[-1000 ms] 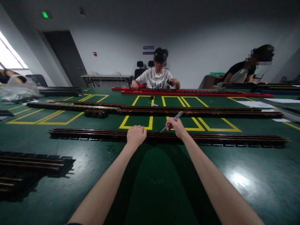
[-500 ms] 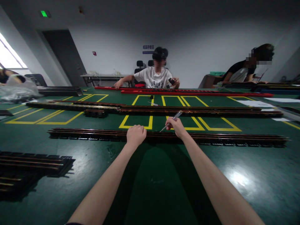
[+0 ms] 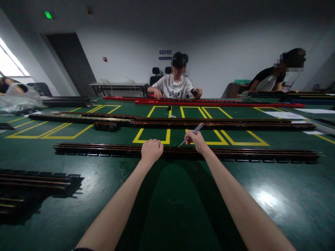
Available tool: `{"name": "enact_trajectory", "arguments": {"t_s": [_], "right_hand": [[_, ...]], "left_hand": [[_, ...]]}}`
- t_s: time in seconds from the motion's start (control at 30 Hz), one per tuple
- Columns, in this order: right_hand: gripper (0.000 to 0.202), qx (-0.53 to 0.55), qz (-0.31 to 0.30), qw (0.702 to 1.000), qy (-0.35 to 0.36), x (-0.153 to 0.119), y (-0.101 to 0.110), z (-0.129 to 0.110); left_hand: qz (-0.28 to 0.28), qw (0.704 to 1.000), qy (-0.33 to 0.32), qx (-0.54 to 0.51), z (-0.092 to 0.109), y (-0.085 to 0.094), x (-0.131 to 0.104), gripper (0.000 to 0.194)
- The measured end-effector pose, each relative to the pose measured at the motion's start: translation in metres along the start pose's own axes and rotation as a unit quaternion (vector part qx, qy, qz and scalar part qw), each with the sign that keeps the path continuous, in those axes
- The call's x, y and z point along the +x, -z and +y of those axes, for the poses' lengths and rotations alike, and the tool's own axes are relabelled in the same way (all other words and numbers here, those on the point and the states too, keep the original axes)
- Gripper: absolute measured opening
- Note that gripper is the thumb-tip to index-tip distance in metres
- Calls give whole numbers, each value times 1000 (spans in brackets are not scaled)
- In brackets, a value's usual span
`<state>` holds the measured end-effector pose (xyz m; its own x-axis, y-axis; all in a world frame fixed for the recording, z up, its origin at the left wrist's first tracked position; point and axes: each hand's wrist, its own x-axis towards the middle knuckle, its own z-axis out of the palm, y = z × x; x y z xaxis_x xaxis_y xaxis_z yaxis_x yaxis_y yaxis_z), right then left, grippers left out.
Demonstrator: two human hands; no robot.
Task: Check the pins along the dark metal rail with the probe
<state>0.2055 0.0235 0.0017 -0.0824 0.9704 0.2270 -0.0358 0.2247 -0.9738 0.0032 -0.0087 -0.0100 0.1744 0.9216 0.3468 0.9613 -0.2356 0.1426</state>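
Note:
A long black slotted rail (image 3: 99, 150) with copper-coloured strips lies crosswise on the green table in front of me. My left hand (image 3: 152, 150) is closed over the rail near its middle; the fingertips are hidden behind it. In my right hand (image 3: 196, 140) is a screwdriver (image 3: 198, 128) with a clear handle, held slanted. Its thin shaft points down and left, and the tip is at the rail's upper side, between my two hands. Whether the tip touches the rail I cannot tell.
More black rails (image 3: 222, 123) lie across the table beyond, and others (image 3: 39, 183) at the left front. A second screwdriver (image 3: 171, 115) lies farther back. Opposite, a person (image 3: 178, 85) sits behind red rails (image 3: 209, 104). Another person (image 3: 267, 78) leans over at the right.
My hands, the screwdriver and the near rail look unmoved. The person opposite has drawn one arm inward along the red rails, towards their body.

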Motion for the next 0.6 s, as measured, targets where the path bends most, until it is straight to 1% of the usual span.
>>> {"name": "enact_trajectory", "arguments": {"t_s": [0.37, 0.6], "right_hand": [[19, 0, -8, 1000, 2, 0, 0, 0], [19, -4, -13, 1000, -1, -2, 0, -3]], "left_hand": [[-3, 1000, 2, -27, -2, -1, 0, 43], [-6, 1000, 1, -23, -3, -2, 1, 43]]}}
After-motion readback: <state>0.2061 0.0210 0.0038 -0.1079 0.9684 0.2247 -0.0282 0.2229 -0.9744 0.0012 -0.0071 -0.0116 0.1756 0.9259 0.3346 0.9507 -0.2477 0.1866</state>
